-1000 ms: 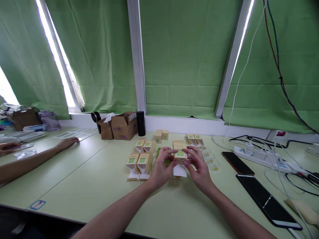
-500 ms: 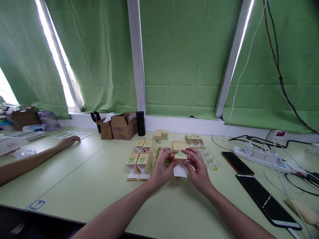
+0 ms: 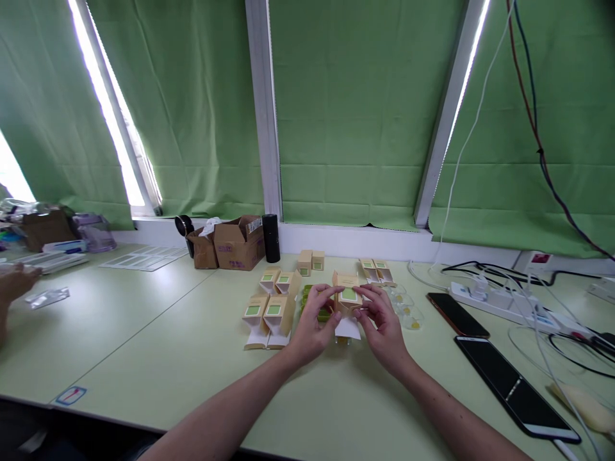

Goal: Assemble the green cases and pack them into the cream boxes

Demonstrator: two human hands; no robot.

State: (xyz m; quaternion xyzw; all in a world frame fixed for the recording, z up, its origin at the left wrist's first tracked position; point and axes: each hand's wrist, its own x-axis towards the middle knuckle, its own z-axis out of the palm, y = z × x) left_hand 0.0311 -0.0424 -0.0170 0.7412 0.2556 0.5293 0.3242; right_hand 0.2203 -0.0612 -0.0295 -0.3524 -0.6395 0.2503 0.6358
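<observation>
Between my two hands is a small tan cardboard box [image 3: 349, 297] with a green-and-white label and a white flap hanging open toward me. My left hand [image 3: 313, 320] grips its left side with thumb and fingers. On the right side, my right hand [image 3: 382, 320] pinches it the same way. Several similar folded boxes [image 3: 273, 312] stand just left of my hands, some with white flaps out. Green round pieces [image 3: 306, 293] show partly behind my left hand. Clear round plastic pieces [image 3: 408, 314], some with yellow spots, lie right of my right hand.
More tan boxes [image 3: 311, 261] stand farther back, with another pair [image 3: 377, 271] at back right. Two phones [image 3: 516, 384] and a power strip [image 3: 500, 301] with cables are on the right. Cardboard cartons [image 3: 239, 243] and a black cylinder [image 3: 271, 238] stand by the wall. Another person's hand [image 3: 16, 282] is far left.
My hands keep hold of the box with hardly any movement; its flap has shifted slightly. At left, the other person's arm has drawn back from the white sheets toward the left edge.
</observation>
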